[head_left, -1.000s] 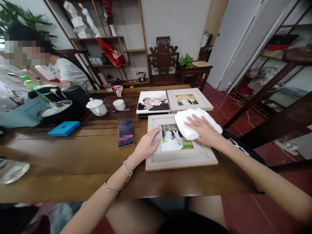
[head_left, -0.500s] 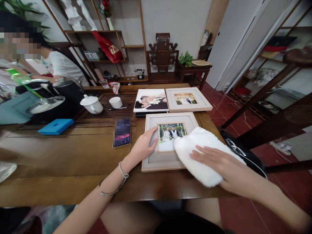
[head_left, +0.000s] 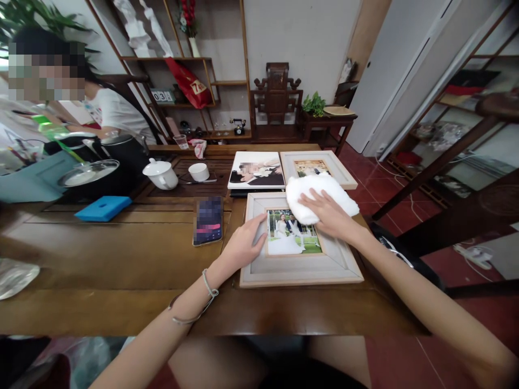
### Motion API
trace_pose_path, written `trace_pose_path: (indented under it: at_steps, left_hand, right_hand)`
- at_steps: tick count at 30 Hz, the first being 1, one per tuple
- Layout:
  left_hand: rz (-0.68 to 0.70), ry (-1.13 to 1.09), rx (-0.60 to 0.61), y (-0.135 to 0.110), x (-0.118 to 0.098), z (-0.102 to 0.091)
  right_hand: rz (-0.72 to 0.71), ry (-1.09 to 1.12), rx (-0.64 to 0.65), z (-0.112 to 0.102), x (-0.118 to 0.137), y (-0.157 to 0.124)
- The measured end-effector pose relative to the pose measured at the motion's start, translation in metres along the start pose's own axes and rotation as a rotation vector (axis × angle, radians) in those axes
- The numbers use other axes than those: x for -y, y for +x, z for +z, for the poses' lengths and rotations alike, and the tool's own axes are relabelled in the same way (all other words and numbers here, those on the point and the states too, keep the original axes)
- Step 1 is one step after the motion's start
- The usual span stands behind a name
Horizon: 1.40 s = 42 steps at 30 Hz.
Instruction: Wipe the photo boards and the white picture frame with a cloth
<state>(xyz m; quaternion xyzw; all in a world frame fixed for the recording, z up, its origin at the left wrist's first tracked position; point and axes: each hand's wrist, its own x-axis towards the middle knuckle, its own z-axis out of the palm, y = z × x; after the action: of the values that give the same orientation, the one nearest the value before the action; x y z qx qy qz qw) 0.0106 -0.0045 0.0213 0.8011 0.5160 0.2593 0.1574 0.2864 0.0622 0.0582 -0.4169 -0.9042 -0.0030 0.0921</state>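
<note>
A pale wooden picture frame (head_left: 259, 267) with a photo of two people outdoors lies face up near the table's front edge. My left hand (head_left: 245, 243) rests on its left side, fingers stretched out and thumb apart, holding nothing. My right hand (head_left: 324, 210) has a folded white fluffy towel (head_left: 340, 197) under its fingers and presses it on the frame's upper right part. The towel hides that corner and overlaps the lower part of a second pale frame (head_left: 344, 175) behind. Next to that one lies a white-edged photo panel (head_left: 257, 170).
A phone (head_left: 208, 221) lies left of the near frame. Further left are a blue block (head_left: 103, 208), a white lidded teapot (head_left: 160, 174), a white cup (head_left: 198, 172) and a black kettle (head_left: 124, 151). Another person (head_left: 117, 111) sits at the far left. A dark chair (head_left: 446, 216) stands at the right.
My right hand has slid the towel up and away, from the near frame's right side to its upper right corner, uncovering more of the photo. My left hand stays on the frame's left side.
</note>
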Motion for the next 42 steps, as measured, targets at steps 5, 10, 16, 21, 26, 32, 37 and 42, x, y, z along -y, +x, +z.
trace_pose_path:
  at_steps: [5,10,16,21,26,32,37,42]
  left_hand:
    - [0.003,-0.014,-0.017,0.001,0.0,0.002]
    - [-0.018,-0.025,-0.003,0.001,-0.001,0.002]
    - [-0.019,-0.031,0.003,0.001,-0.002,0.0]
    - [-0.031,-0.024,0.01,0.0,-0.003,-0.001]
    - [-0.015,-0.038,0.0,0.0,-0.001,-0.001]
    - [-0.026,-0.023,-0.01,0.001,-0.002,0.001]
    - [-0.023,-0.013,-0.024,0.0,-0.003,0.002]
    - [-0.037,-0.007,-0.005,0.001,-0.003,0.0]
  right_hand:
    - [-0.135,0.025,0.243,-0.021,0.053,-0.07]
    - [-0.254,0.044,0.15,-0.03,0.093,-0.132]
    - [-0.129,0.05,-0.052,-0.001,0.066,-0.107]
    - [0.18,0.028,-0.148,0.001,0.017,-0.037]
    - [0.153,0.015,-0.085,0.006,0.008,0.016]
    - [-0.125,0.141,0.244,-0.005,0.056,-0.019]
    - [-0.263,0.268,0.391,-0.052,0.092,-0.098]
    - [-0.196,0.157,0.255,-0.048,0.092,-0.128]
